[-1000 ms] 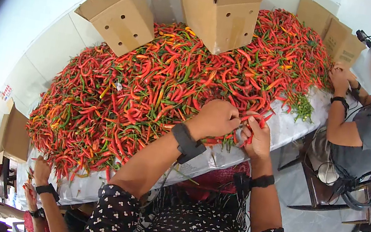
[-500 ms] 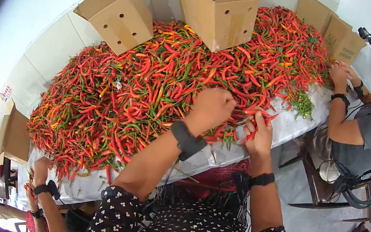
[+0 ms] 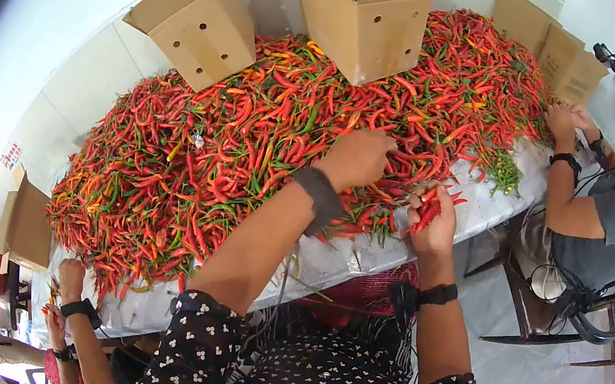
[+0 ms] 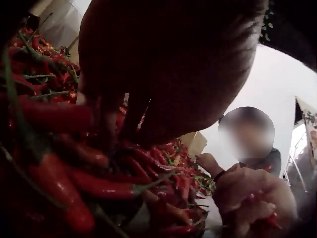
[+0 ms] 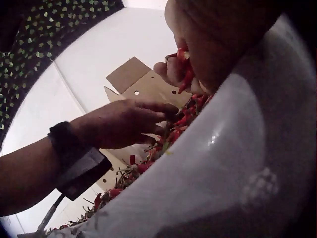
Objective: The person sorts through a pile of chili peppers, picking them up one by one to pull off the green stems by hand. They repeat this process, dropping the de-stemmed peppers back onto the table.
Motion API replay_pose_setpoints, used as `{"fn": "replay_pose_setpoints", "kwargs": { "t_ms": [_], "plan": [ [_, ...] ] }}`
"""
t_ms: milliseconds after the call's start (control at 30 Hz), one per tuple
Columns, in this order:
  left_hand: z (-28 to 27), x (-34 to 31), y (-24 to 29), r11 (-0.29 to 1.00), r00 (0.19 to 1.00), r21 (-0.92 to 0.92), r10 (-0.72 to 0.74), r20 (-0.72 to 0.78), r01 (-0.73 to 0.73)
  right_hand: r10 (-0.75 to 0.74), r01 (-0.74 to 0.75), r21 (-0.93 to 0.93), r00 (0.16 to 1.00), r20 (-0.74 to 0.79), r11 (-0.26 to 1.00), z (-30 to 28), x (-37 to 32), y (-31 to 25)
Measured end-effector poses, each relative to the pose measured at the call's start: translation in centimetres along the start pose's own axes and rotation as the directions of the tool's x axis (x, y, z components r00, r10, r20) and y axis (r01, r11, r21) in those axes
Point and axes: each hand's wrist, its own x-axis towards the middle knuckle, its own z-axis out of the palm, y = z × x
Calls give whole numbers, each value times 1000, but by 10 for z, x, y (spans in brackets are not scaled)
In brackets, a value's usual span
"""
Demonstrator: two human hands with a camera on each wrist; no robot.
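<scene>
We work at the near edge of the heap of chilies (image 3: 252, 133), which covers nearly the whole tabletop (image 3: 485, 209). Our left hand (image 3: 359, 158) lies knuckles-up on the heap's near slope, its fingers (image 4: 106, 124) pointing down among the red pods. The left wrist view is too dark and close for us to tell whether they pinch one or only rake through them. Our right hand (image 3: 436, 230) hovers just off the heap's near edge, beside the left hand. Its fingers are curled round a small bunch of chilies (image 3: 429, 209), whose red tips stick out above the fist.

By our reckoning the work has barely dented the heap. One handful is gathered, and the heap stands high and wide, red mixed with orange and green. A small pile of green stems (image 3: 501, 175) at the heap's right-hand edge suggests some trimming is done. Two open cardboard boxes (image 3: 370, 22) sit on the heap's far side, and we cannot see what is in them. A red mesh sack (image 3: 368, 289) hangs below the heap's near edge. Another person (image 3: 610, 204) sits at the heap's right end with both hands in the chilies.
</scene>
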Motion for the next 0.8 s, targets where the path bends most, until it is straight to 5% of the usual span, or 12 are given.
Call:
{"fn": "replay_pose_setpoints", "kwargs": {
  "t_ms": [267,367,633,800],
  "plan": [
    [28,-1,-23,996,999,74,-45,-17,46,-34,32,-86,999,-16,996,2,0,0],
    [20,-1,-21,985,980,100,-150,130,138,-20,13,-114,998,-61,993,4,-2,-1],
    [-6,-18,-8,945,980,-260,-184,81,199,8,-15,-150,999,-45,989,13,-5,-2],
    [-4,-25,10,972,997,-219,-77,27,81,8,-19,-203,998,-56,979,17,-7,-2]
  ]
}}
